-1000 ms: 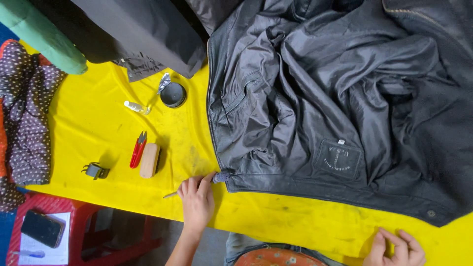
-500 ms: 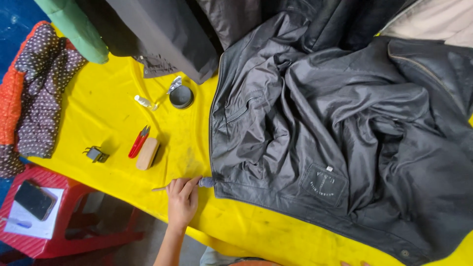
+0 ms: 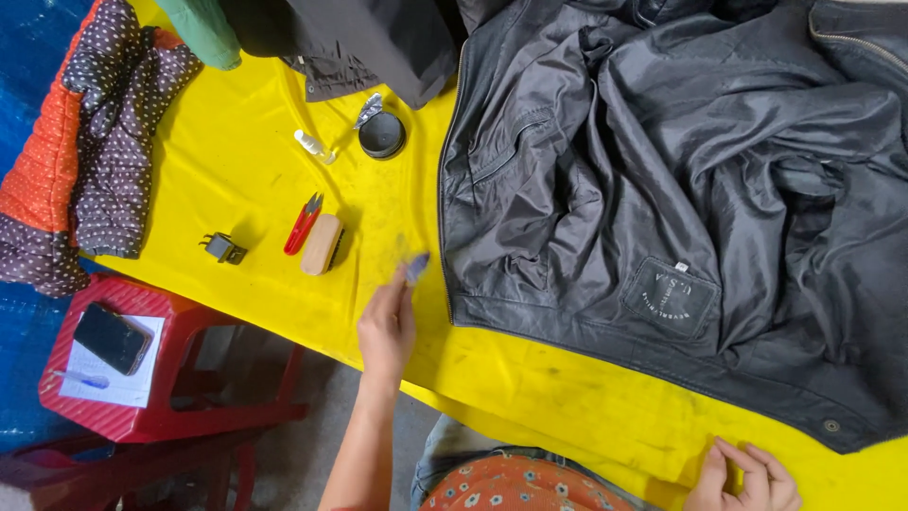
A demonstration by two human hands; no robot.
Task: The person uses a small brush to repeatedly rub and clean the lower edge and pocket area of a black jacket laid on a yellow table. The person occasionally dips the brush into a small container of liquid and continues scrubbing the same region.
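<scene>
Centrally, the left hand (image 3: 386, 326) grips a small blurred brush (image 3: 414, 269) beside the dark jacket (image 3: 662, 189), while the right hand (image 3: 742, 478), loosely curled and holding nothing, rests at the lower-right bench (image 3: 236, 170) edge.

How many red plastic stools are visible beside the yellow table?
2. One red stool stands left of the left hand, carrying a phone; a second stool lies partly hidden below it.

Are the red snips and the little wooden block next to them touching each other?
Apart. The head view shows a thin strip of yellow table cover between the red snips and the wooden block, which lie side by side.
</scene>
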